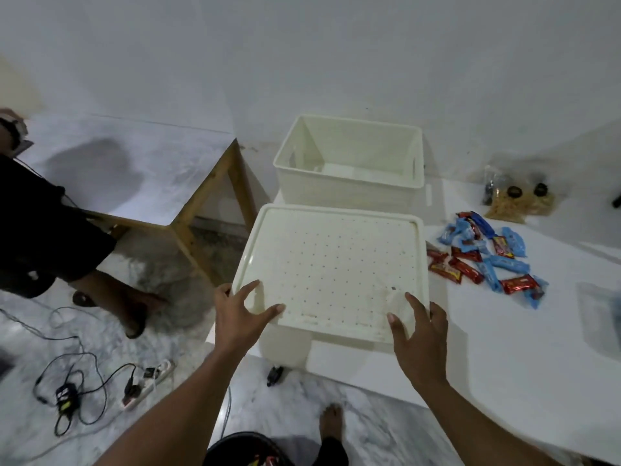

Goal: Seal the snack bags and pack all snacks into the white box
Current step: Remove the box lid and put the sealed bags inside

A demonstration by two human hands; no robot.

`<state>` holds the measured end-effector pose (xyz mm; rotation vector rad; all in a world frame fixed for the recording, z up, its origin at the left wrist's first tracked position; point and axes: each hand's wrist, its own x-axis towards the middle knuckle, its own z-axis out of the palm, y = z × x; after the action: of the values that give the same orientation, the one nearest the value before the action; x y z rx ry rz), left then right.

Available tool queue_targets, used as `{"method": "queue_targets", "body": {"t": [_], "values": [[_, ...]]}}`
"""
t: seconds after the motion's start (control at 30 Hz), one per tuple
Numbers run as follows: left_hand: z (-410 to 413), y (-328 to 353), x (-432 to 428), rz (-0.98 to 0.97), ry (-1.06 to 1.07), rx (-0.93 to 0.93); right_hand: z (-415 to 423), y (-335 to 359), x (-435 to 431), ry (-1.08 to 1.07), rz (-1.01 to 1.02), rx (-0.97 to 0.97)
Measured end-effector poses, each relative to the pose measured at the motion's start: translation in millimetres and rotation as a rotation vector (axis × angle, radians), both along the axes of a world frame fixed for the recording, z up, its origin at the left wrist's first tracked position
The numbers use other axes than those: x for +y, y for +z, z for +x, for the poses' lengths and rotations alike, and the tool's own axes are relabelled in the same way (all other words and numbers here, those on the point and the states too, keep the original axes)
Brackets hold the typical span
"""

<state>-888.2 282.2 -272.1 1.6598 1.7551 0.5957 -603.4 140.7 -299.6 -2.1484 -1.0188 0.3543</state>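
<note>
At 9 o'clock, a second person's legs [50, 237] in dark shorts, sandals on. Below them at 8 o'clock, a white power strip [148, 381] with black cables on the marble floor. Wooden-legged side table [148, 183] at 10 o'clock. Centre: white lid [336, 264], dotted with small holes, lies flat on the white table [504, 348]. Left hand [238, 314] open, fingers spread, resting on the lid's near-left corner. Right hand [420, 334] open, fingers splayed over the near-right corner; contact unclear. White box [349, 163] at 12 o'clock, uncovered and empty, just behind the lid. At 3 o'clock, a loose heap of red and blue snack packets [484, 260]. At 2 o'clock, clear snack bags [517, 200], yellowish contents; seals not discernible.
</note>
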Motion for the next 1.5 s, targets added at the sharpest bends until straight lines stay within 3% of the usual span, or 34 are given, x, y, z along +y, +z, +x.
{"method": "queue_targets", "body": {"t": [0.3,0.47,0.8,1.0,1.27,1.5], "values": [[-20,-66,-18,-0.236,-0.131,0.243,-11,-53,-26,0.112,-0.454,0.035],[1,-57,-5,-0.150,-0.180,0.481,8,-39,-1,0.099,-0.557,-0.118],[156,44,92,0.025,-0.437,0.007,141,79,93,-0.027,-0.267,-0.126],[282,103,104,0.056,-0.656,-0.204,217,143,73,-0.214,-0.162,-0.017],[390,98,102,-0.065,-0.881,-0.190,301,132,29,-0.362,-0.165,0.091],[476,70,121,-0.143,-0.786,-0.203,394,103,53,-0.285,-0.142,0.210]]}}
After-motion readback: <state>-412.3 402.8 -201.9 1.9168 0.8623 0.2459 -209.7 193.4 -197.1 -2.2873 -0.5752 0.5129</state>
